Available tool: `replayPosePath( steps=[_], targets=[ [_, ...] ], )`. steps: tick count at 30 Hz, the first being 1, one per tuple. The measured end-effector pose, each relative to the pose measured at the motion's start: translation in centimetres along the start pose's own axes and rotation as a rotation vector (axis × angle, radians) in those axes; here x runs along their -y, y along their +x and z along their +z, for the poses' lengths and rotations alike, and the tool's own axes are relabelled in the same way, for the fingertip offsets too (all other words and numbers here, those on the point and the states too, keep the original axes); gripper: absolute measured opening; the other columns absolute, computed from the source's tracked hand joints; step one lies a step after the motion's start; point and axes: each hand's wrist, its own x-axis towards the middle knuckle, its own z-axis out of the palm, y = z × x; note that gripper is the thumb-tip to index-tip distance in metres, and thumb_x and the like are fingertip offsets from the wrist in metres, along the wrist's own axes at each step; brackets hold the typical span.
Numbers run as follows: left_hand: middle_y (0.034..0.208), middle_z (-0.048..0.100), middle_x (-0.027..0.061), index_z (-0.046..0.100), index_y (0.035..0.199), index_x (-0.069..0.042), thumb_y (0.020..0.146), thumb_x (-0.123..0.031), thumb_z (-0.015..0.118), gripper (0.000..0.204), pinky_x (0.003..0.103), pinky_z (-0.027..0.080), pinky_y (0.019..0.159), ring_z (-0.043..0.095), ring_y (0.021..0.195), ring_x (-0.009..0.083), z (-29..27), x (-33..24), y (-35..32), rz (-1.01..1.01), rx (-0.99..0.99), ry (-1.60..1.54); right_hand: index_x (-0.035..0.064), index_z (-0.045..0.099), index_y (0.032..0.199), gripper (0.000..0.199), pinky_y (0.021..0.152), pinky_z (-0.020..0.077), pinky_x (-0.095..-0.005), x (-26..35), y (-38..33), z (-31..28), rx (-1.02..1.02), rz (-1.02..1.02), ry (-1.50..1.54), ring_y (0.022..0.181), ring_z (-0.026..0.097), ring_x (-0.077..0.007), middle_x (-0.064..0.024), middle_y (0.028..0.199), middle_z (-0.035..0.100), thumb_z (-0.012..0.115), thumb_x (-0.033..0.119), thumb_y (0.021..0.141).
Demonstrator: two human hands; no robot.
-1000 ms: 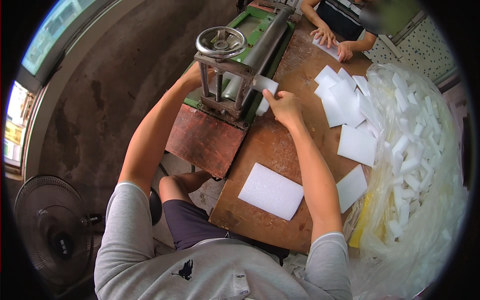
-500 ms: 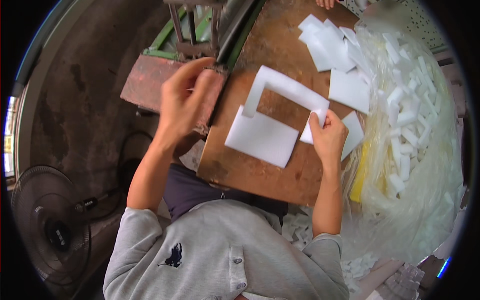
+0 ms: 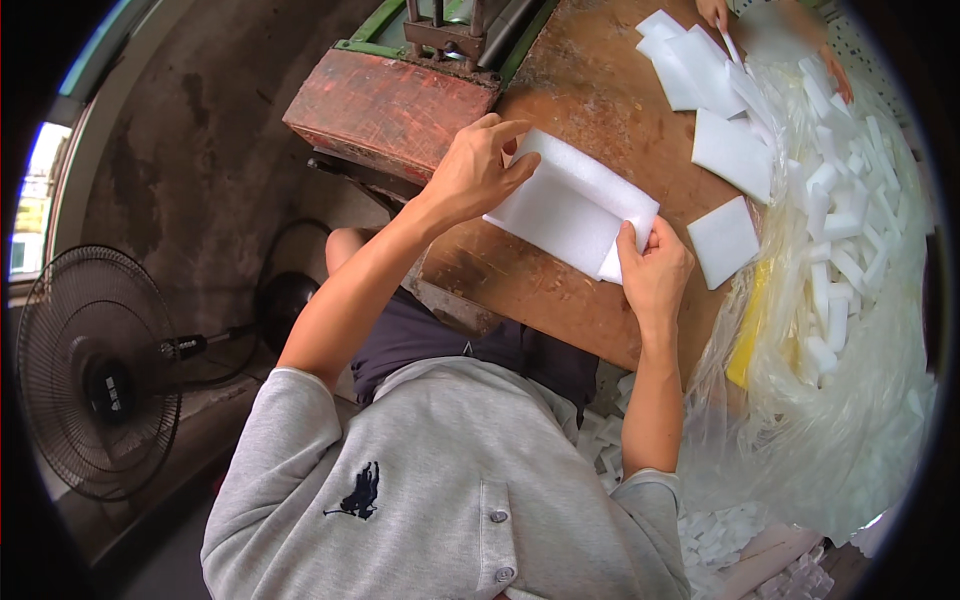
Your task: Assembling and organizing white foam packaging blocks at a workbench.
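Note:
A white foam strip bent into a three-sided frame (image 3: 600, 178) stands on a flat white foam sheet (image 3: 560, 218), both on the wooden table. At the frame's right end, my right hand (image 3: 657, 268) is closed, its thumb on the near face and its fingers behind. My left hand (image 3: 478, 172) reaches round the frame's left corner, thumb on the inner side and index finger stretched along the outside. That hand covers most of the frame's left side.
Loose foam sheets (image 3: 733, 152) lie at the table's (image 3: 580, 90) right, beside a clear plastic bag (image 3: 740, 420) of white foam pieces. Far left of the table is a machine with a reddish block (image 3: 390, 110). A fan (image 3: 100, 380) stands at left. Another person's hand (image 3: 714, 12) shows at the top.
My left hand has come right and down from beside the machine to the frame's left corner. The flat sheet now sits under the frame, up and right of where it lay. My right hand keeps its hold.

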Motion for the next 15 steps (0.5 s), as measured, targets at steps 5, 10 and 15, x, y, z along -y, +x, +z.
replayPosePath(
  steps=[5,10,15],
  targets=[
    [0.088,0.061,0.0104,0.067,0.126,0.0,0.09,-0.019,0.075,0.041,0.033,0.053,0.067,0.062,0.069,0.0191,0.1,0.8,-0.2,0.0,0.009,-0.001,-0.0042,0.054,0.075,0.028,0.053,0.0409,-0.0401,-0.1,0.1,0.3,-0.003,-0.025,-0.022,0.05,0.048,-0.0255,-0.0135,0.059,0.053,0.074,0.013,0.086],
    [0.087,0.061,0.0105,0.067,0.126,0.0,0.089,-0.018,0.075,0.042,0.033,0.053,0.066,0.062,0.069,0.0192,0.3,1.1,-0.3,0.009,0.001,-0.002,-0.0045,0.054,0.075,0.028,0.054,0.0413,-0.0403,0.1,0.1,0.2,0.012,-0.009,-0.021,0.051,0.049,-0.0268,-0.0142,0.059,0.054,0.074,0.013,0.086],
    [0.087,0.061,0.0119,0.067,0.125,0.001,0.088,-0.016,0.075,0.041,0.034,0.053,0.066,0.062,0.069,0.0207,1.0,1.3,-0.4,0.017,0.005,0.001,-0.0045,0.056,0.075,0.029,0.055,0.0443,-0.0417,0.0,0.0,0.2,0.015,0.035,-0.069,0.053,0.055,-0.0299,-0.0166,0.061,0.056,0.075,0.015,0.084]
  ],
)
